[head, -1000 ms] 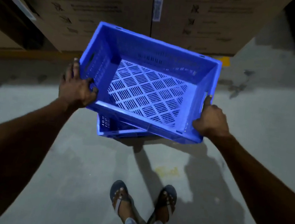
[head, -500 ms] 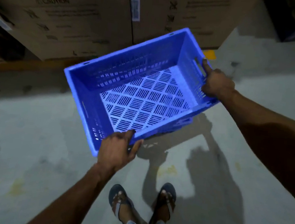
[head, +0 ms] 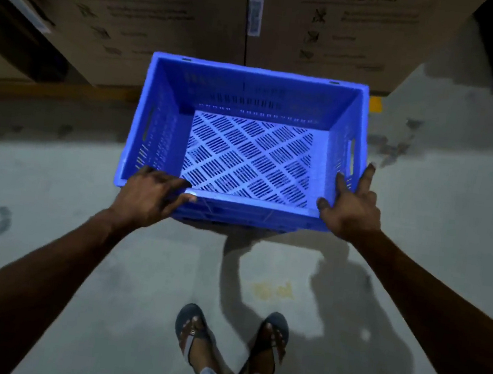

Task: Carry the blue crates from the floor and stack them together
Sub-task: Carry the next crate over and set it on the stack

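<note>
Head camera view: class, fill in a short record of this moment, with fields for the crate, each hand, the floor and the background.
crate: blue crate, empty, slotted lattice base, handle slots in the side walls
below it: blue plastic edge of another crate showing under the near wall
left hand: on the near left corner, fingers curled over the rim
right hand: at the near right corner, fingers spread, grip loose
floor: grey concrete floor, stained
feet: sandals near the bottom edge
background: cardboard cartons printed "Do not clamp" and "CAUTION"
</note>
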